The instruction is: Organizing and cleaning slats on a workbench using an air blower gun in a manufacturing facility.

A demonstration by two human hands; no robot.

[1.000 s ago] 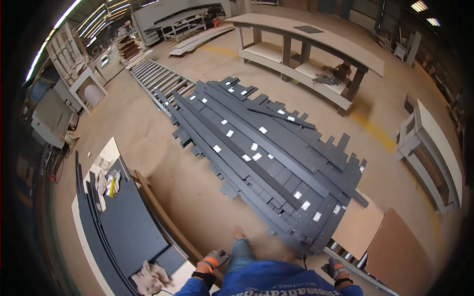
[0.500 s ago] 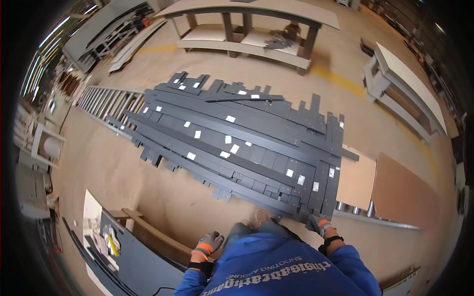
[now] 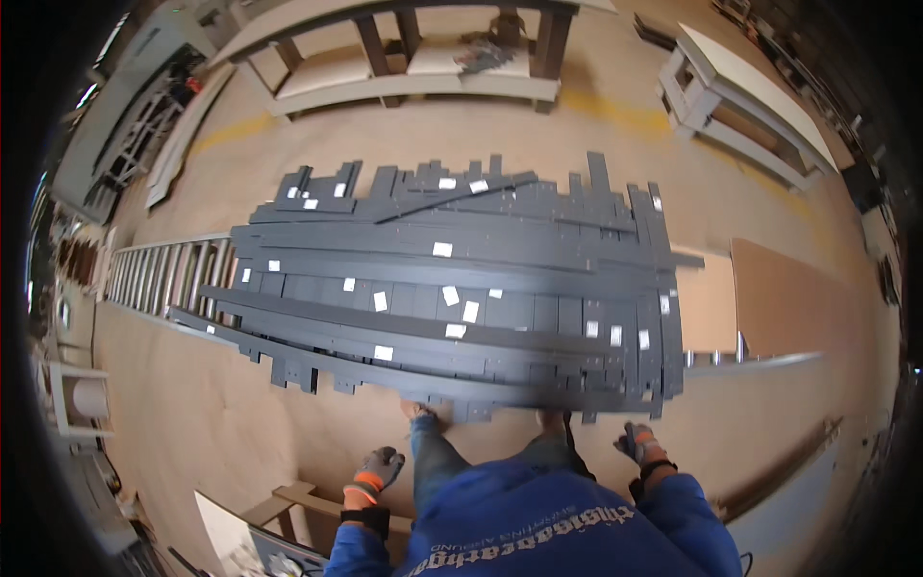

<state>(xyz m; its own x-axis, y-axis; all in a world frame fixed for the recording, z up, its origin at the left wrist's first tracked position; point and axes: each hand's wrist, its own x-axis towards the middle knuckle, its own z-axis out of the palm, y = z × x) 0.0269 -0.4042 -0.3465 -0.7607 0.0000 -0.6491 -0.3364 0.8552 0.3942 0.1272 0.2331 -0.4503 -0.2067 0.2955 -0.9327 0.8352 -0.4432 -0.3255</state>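
A wide layer of dark grey boards and strips (image 3: 385, 264) lies before me, its outline ragged, with small white labels (image 3: 441, 250) scattered over it. My left hand (image 3: 381, 467), in a grey glove with an orange cuff, hangs short of the boards' near edge. Its fingers are loosely bent and a little apart, with nothing seen in them. My right hand (image 3: 638, 442), gloved alike, is just below the near right corner of the boards. Its fingers are apart, it looks empty, and a gap separates it from the boards.
A roller conveyor (image 3: 163, 274) runs under the boards and shows at the left. Brown sheets (image 3: 784, 298) lie on its right end. Workbenches stand at the far side (image 3: 413, 87) and far right (image 3: 740, 106). A wooden frame (image 3: 298, 500) is close behind my left hand.
The view has turned, and the boards now lie more level across it. My right hand has come away from the boards' near right corner. My left hand still hangs low, empty.
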